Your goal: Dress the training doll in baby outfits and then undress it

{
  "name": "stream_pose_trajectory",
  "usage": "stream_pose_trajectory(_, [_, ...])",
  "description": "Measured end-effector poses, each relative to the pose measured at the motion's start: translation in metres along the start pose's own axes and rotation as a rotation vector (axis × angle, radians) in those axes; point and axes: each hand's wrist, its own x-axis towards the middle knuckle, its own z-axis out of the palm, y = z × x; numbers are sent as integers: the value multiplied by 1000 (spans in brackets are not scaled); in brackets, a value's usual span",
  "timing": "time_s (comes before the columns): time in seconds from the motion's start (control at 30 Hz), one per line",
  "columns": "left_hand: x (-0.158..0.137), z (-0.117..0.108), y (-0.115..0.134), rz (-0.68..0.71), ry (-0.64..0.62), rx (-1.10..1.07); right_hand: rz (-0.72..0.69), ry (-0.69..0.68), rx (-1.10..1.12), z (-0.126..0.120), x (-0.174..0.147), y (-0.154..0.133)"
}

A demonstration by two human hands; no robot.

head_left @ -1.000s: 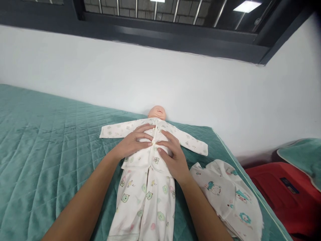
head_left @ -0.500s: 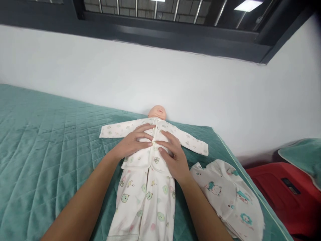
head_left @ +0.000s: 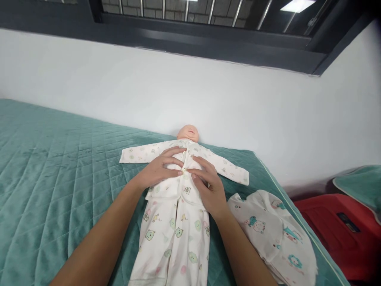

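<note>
A baby doll lies on its back, dressed in a white baby shirt with small animal prints. Matching baby pants cover the legs, and both sleeves stretch out sideways. My left hand rests on the left half of the shirt front, fingers spread, thumb and fingertips touching the front edge. On the other half lies my right hand, its fingers apart and its fingertips close to a small fastener on the front edge. What lies beneath the fingers is hidden.
A folded white printed baby garment lies beside my right forearm. Green quilted bedding covers the surface, its edge running down the right. Beyond it stands a red plastic stool. A white wall rises behind the doll, below a dark-framed window.
The whole view has shifted slightly. Thumb and index finger of my right hand are a little closer together at the front edge; both hands stay on the shirt.
</note>
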Motion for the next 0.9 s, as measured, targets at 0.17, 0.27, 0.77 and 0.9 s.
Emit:
stream_pose_trajectory(0.17, [0, 0, 0, 9, 5, 0, 8, 0, -6, 0, 0, 0])
stream_pose_trajectory(0.27, [0, 0, 0, 4, 3, 4, 18, -9, -13, 0, 0, 0])
stream_pose_trajectory(0.77, [0, 4, 1, 32, 22, 74, 61, -35, 1, 1, 0, 1])
stream_pose_trajectory(0.9, [0, 6, 3, 45, 33, 116, 63, -39, -4, 1, 0, 2])
